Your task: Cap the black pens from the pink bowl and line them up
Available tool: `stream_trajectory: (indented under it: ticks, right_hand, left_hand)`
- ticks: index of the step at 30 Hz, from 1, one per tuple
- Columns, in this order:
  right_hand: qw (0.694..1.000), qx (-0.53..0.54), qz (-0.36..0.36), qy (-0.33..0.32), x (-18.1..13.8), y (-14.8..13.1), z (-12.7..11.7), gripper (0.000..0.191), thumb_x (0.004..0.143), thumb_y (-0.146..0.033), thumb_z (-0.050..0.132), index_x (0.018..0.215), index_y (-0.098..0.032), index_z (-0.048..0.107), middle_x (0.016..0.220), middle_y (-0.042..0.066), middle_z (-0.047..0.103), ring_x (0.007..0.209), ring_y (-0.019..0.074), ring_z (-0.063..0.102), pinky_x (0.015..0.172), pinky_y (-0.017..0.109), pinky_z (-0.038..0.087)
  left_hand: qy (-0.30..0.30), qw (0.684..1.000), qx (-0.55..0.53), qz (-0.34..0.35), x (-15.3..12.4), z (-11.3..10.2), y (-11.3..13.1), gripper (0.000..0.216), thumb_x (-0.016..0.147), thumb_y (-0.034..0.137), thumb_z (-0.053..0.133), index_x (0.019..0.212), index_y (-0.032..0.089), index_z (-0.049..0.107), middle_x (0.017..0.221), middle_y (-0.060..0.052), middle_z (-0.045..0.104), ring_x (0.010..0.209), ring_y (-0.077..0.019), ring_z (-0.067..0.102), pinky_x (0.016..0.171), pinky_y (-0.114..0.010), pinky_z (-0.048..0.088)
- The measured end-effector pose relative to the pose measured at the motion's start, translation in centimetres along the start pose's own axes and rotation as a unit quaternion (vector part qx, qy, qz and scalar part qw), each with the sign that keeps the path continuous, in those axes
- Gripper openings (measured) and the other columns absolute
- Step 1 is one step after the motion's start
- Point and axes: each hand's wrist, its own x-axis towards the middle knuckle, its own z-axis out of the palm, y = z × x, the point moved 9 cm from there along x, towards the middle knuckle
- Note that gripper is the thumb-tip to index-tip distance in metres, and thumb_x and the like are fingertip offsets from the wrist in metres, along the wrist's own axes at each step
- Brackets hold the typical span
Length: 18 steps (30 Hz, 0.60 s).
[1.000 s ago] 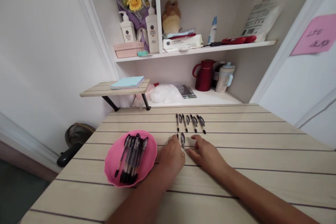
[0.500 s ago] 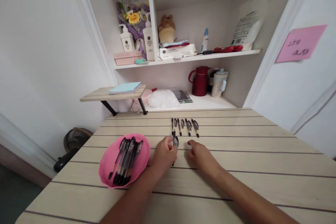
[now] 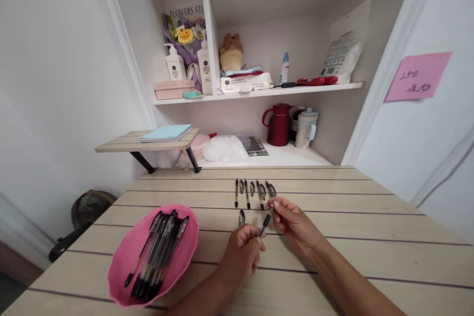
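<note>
A black gel pen [image 3: 265, 225] slants between my two hands above the table. My left hand [image 3: 242, 252] is closed round its lower part. The fingertips of my right hand [image 3: 294, 222] pinch its upper, tip end, largely hiding the tip. Just beyond my left hand, a loose black pen cap [image 3: 241, 217] lies on the wood. Farther back, uncapped pens [image 3: 248, 194] and separate caps [image 3: 252, 188] lie alternately in a row. To the left, a pink scalloped bowl [image 3: 117, 261] holds several capped black pens [image 3: 163, 247].
The slatted wooden table [image 3: 370, 266] reaches back to white shelving. A small raised stand [image 3: 122, 144] carrying blue paper [image 3: 166, 133] is at the back left. A red jug [image 3: 278, 126] and a speckled cup [image 3: 305, 129] stand on the lower shelf.
My right hand has come over to grip the pen's tip end. My left hand has moved nearer with the pen, now tilted, leaving the cap on the table. The view has shifted slightly.
</note>
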Motion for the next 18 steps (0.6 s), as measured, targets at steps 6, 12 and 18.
stream_trajectory:
  ticks: [6,12,18]
  right_hand:
    - [0.999,-0.037,-0.012,0.005,-0.12,-0.66,-0.22,0.025,0.064,-0.036,0.069,0.076,-0.017,0.062,0.066,0.0,0.056,0.044,0.0037,0.033,0.039,0.019,0.018]
    - [0.998,-0.065,-0.011,0.001,-0.31,-0.66,-0.35,0.027,0.062,-0.037,0.07,0.077,-0.016,0.062,0.06,-0.001,0.053,0.043,0.0041,0.032,0.039,0.02,0.017]
    - [0.996,-0.088,-0.001,-0.015,-0.7,0.04,0.35,0.025,0.065,-0.035,0.069,0.077,-0.015,0.062,0.05,-0.004,0.045,0.043,0.0034,0.031,0.041,0.018,0.018]
  left_hand:
    - [-0.007,1.0,0.007,-0.012,0.25,0.1,-0.25,0.016,0.067,0.024,0.046,0.078,0.016,0.053,0.059,0.005,0.05,0.034,-0.0017,0.029,0.033,-0.018,0.015]
    - [0.003,1.0,0.008,-0.014,-0.41,0.15,0.5,0.012,0.067,0.022,0.045,0.076,0.017,0.051,0.054,0.007,0.045,0.033,-0.0015,0.026,0.034,-0.018,0.013]
    - [0.01,1.0,0.011,-0.008,-0.47,0.0,0.48,0.014,0.067,0.025,0.047,0.076,0.016,0.052,0.051,0.007,0.044,0.033,-0.0021,0.025,0.036,-0.018,0.013]
